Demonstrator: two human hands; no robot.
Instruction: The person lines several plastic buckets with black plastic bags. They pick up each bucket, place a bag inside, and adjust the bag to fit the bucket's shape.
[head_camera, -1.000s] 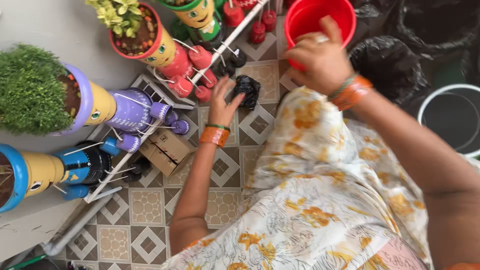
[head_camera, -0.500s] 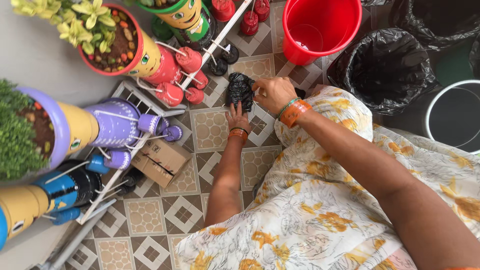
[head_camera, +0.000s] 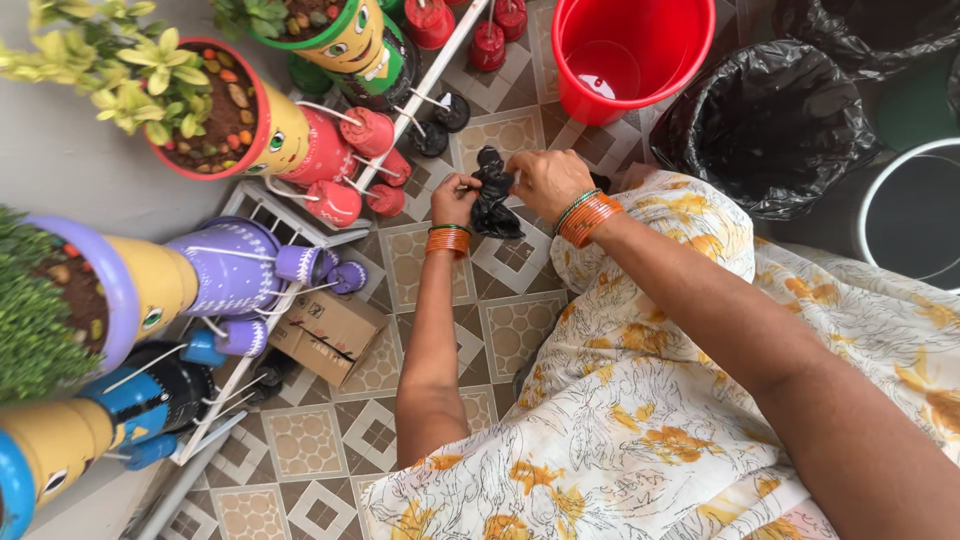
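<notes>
You are gripping a crumpled black plastic bag with both hands, holding it just above the patterned tile floor. Your left hand is pinching the bag's left edge, fingers closed on it, while your right hand is clamping it from above and the right. Orange bangles are circling your right wrist, and a matching orange band is sitting on your left. Your forearms are reaching out over a cream garment printed with yellow flowers.

Just beyond the bag, a red bucket is standing on the tiles, and a bin lined with a black bag is sitting right of it. To the left, painted doll-shaped planters are lying along a white rack: a red and yellow planter is holding a yellow-green plant, a purple planter is lying below it, and a blue planter is lying nearer the lower edge. A small cardboard box is resting on the floor beside the purple one.
</notes>
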